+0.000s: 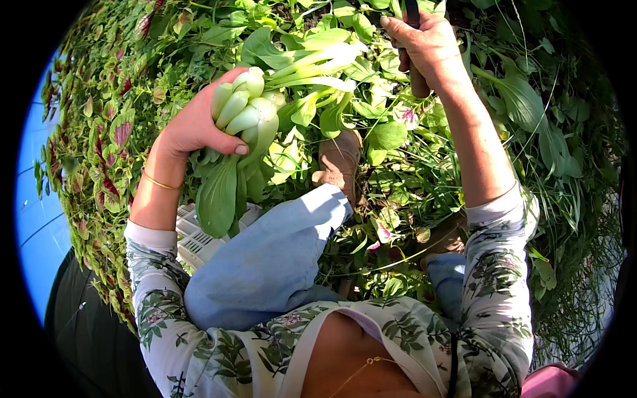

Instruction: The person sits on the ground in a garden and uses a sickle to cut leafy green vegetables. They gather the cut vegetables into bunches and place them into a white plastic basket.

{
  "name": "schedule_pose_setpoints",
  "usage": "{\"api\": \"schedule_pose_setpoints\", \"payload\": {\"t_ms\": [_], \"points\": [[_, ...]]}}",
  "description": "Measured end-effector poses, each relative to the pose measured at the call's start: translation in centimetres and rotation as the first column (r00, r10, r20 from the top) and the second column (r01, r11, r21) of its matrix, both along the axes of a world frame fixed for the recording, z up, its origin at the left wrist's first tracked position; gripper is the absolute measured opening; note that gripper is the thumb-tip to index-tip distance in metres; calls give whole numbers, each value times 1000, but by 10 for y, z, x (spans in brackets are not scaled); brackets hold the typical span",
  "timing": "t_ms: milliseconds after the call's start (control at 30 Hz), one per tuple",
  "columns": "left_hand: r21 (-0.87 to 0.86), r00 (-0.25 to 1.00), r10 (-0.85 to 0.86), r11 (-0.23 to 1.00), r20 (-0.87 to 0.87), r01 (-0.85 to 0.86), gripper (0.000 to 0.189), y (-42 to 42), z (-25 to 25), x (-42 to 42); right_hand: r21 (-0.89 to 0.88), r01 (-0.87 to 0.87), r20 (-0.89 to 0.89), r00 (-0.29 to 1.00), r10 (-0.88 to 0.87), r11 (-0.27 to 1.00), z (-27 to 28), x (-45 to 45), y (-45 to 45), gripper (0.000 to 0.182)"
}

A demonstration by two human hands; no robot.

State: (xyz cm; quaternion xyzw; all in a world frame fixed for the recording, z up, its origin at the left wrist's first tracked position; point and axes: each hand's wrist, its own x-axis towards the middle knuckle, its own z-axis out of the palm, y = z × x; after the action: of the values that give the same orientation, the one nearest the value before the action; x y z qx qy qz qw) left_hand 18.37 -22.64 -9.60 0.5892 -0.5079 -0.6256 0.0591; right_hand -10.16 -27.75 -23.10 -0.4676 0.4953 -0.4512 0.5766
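My left hand [199, 119] is closed around several heads of bok choy [256, 114], their pale bases bunched toward the palm and thumb. Some green leaves hang below the fingers, and other stalks point right, over the plants. At the top right, my right hand [433, 47] grips a knife [419, 82] by its brown handle; a dark part rises above the fist to the picture's edge. The far end of the knife is out of the picture. More leafy greens [388, 135] grow under and between my hands.
A white slatted plastic crate [199, 244] lies beside my bent, jean-clad knee. My brown boot [340, 156] is planted among the greens. Red-and-green amaranth-like plants [117, 134] grow thickly at the left, with a blue surface [40, 214] beyond. Something pink [550, 382] shows at the lower right.
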Motion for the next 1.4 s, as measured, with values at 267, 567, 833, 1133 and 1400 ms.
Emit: {"api": "schedule_pose_setpoints", "payload": {"t_ms": [267,567,833,1133,1400], "points": [[-199,922,-75,980,-380,-2,99,54,36,6,-141,-335,-198,931,305,932,133,-76,71,66],[-467,761,-371,879,-533,101,76,135,168,-62,-581,-137,-89,991,105,802,313,-44,221,73],[-570,653,-500,812,-569,126,102,228,188,-38,-758,138,80,990,-119,637,345,-37,301,38],[-426,460,-270,860,-846,-280,75,305,154,-10,-490,-151,-58,988,141,858,315,42,380,54],[-162,206,-57,825,-977,-542,72,376,100,-6,-395,-263,-275,948,160,880,297,110,415,46]]}}
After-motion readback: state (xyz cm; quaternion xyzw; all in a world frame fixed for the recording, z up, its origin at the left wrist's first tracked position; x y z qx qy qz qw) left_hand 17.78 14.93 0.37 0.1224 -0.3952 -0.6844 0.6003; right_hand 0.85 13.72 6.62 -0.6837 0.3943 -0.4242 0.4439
